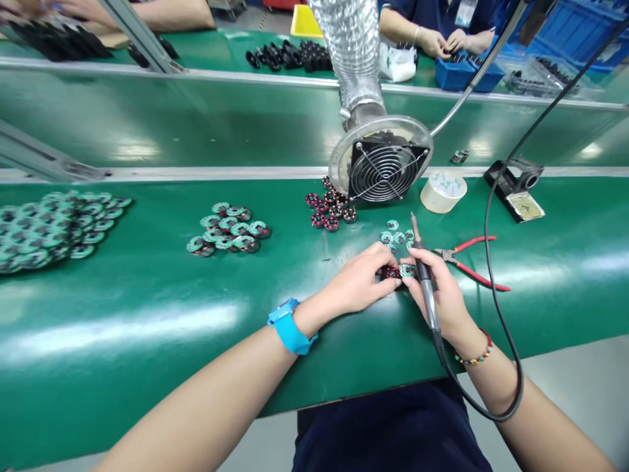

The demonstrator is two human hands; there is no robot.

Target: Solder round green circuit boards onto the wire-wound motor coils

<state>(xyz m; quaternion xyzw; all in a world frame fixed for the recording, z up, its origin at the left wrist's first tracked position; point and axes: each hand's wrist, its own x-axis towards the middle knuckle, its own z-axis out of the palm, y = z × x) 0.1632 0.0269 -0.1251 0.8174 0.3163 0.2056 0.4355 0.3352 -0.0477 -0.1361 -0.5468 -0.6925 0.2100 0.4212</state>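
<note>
My left hand (361, 278) grips a small red-and-black ring-shaped coil part (390, 273) between thumb and fingers, low over the bench. Close beside it, my right hand (445, 298) pinches a small green ring-shaped circuit board (407, 270) in its fingertips. The same hand carries a soldering iron (426, 288), its tip pointing up and away from me. Whether board and coil part touch, I cannot tell. Just beyond my fingers lie several loose green boards (399, 238). Red-handled cutters (466, 262) rest open to the right of my right hand.
A fume-extractor fan (388, 170) hangs ahead, with red-and-black coil parts (330, 211) beside it. Tape (443, 191) and an iron stand (515, 187) are behind the cutters. Board-topped parts form a small group (228, 228) and a large stack (54, 229) leftward. Co-workers' hands (445, 42) appear across the divider.
</note>
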